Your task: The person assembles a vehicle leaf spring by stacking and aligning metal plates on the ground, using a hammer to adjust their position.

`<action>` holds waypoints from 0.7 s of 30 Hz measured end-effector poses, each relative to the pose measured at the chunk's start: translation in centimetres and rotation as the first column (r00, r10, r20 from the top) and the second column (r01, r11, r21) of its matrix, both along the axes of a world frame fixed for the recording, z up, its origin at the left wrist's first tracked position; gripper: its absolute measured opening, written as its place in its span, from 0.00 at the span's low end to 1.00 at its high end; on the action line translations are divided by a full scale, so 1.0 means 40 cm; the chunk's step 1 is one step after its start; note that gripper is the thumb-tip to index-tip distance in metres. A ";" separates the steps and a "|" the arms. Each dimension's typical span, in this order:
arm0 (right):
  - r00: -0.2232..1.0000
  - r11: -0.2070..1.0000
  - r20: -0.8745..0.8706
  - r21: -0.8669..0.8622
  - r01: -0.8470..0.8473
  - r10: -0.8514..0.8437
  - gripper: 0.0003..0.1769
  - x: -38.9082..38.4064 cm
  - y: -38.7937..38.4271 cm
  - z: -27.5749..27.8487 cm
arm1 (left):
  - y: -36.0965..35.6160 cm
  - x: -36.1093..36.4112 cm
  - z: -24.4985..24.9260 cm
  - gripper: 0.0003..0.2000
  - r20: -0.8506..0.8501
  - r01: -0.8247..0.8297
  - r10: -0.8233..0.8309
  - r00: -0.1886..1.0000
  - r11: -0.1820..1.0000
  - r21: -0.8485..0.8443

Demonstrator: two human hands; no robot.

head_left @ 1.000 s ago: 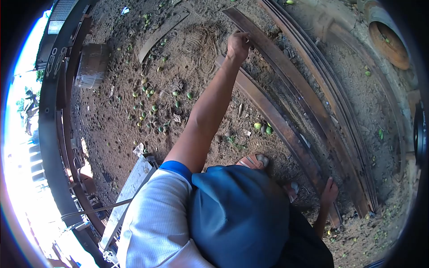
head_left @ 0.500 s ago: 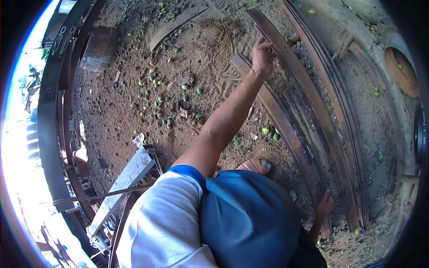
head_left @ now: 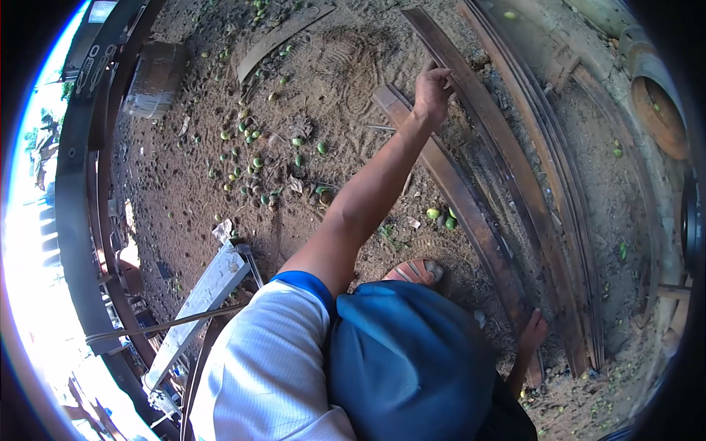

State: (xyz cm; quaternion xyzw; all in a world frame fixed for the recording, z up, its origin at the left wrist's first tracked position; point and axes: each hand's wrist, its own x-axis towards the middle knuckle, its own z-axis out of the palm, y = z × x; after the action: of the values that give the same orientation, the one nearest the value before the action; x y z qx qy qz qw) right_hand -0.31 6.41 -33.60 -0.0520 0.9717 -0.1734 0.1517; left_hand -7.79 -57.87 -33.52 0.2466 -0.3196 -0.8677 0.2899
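My left hand (head_left: 432,92) reaches far forward, its fingers closed at the near edge of a long rusty metal strip (head_left: 491,116). My left forearm crosses over a second brown strip (head_left: 454,175) beside it. Lower right, my right hand (head_left: 532,332) has its fingers bent against the edge of a strip near its close end; my blue clothing partly hides that arm. Which strip the right fingers grip is hard to tell. Both strips lie roughly lengthwise on the sandy ground.
More narrow strips (head_left: 548,140) lie stacked to the right, with a rusty round pipe (head_left: 658,110) beyond. A pale metal beam (head_left: 202,301) slants at the lower left. Small green fruits (head_left: 254,163) dot the dirt. My sandalled foot (head_left: 418,272) is near the strips.
The whole view has shifted slightly, moving the ground and strips a little to the left in the picture. Both hands keep nearly the same places and closed shapes.
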 end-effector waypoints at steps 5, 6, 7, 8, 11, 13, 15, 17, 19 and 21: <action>0.999 0.999 0.034 0.028 0.028 -0.029 0.24 -0.012 -0.034 0.036 | 0.092 0.045 0.018 0.24 0.083 0.117 -0.119 0.989 0.993 0.025; 0.999 0.997 -0.041 -0.073 -0.031 0.028 0.22 -0.016 -0.024 0.018 | 0.111 0.059 0.020 0.23 0.139 0.137 -0.137 0.981 0.991 0.006; 0.990 0.983 -0.121 -0.161 -0.091 0.072 0.21 -0.013 -0.019 0.010 | 0.124 0.070 0.017 0.23 0.197 0.166 -0.162 0.967 0.986 -0.009; 0.999 0.988 -0.015 -0.145 -0.053 0.052 0.19 -0.021 -0.042 0.047 | 0.130 0.082 0.005 0.24 0.269 0.202 -0.194 0.943 0.979 -0.003; 0.996 0.995 0.090 -0.102 0.022 -0.013 0.17 -0.055 -0.089 0.129 | 0.147 0.079 0.008 0.24 0.436 0.211 -0.185 0.881 0.977 -0.011; 1.000 0.999 -0.004 -0.049 -0.012 0.012 0.16 -0.073 -0.063 0.101 | 0.133 0.068 -0.022 0.18 0.377 0.200 -0.213 0.901 0.977 0.075; 0.998 1.000 -0.056 -0.001 -0.021 0.021 0.13 -0.093 -0.086 0.108 | 0.113 0.053 -0.059 0.15 0.323 0.244 -0.266 0.908 0.964 0.108; 0.993 0.998 -0.108 0.046 -0.040 0.045 0.11 -0.088 -0.077 0.109 | 0.100 0.028 -0.101 0.10 0.300 0.227 -0.256 0.919 0.965 0.130; 0.983 0.990 -0.154 0.109 -0.086 0.102 0.08 -0.097 -0.076 0.088 | 0.102 -0.006 -0.141 0.10 0.344 0.281 -0.307 0.887 0.952 0.123; 0.971 0.985 -0.198 0.134 -0.111 0.137 0.08 -0.105 -0.046 0.048 | 0.097 -0.010 -0.131 0.10 0.397 0.286 -0.314 0.863 0.949 0.129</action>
State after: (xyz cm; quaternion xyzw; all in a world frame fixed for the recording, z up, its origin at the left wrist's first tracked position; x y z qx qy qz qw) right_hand -4.52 4.56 -31.69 -0.1211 0.9858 -0.0973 0.0636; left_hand -8.20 -54.00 -38.77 0.3805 -0.3794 -0.8405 0.0691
